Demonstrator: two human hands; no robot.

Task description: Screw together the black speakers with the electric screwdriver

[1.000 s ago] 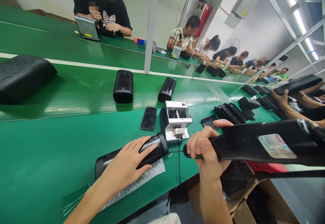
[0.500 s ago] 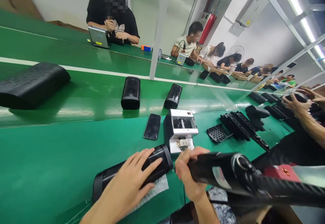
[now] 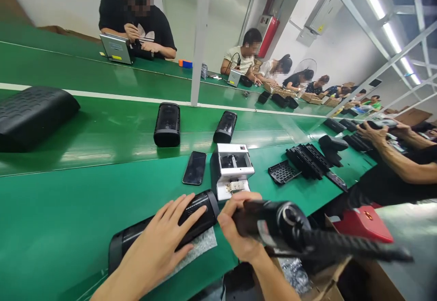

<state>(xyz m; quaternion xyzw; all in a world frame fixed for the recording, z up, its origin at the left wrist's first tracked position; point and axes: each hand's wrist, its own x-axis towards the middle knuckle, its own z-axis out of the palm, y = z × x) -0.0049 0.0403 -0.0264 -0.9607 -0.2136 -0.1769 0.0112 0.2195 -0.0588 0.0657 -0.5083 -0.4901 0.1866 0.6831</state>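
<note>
Both our hands are engaged: left hand (image 3: 159, 237), fingers spread over the speaker (image 3: 200, 226); right hand (image 3: 239, 228), fingers clamped around the driver (image 3: 269, 223). Their gap has closed, so the hidden bit seems engaged. The speaker lies on the surface (image 3: 61, 223).

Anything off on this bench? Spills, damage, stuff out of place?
No spill or obvious damage visible. Slightly odd: a phone lies flat on the green work surface, left of the white-fronted machine, and looks out of place among black plastic parts. Right of it, the pile of slatted parts is loose and uneven.
</note>
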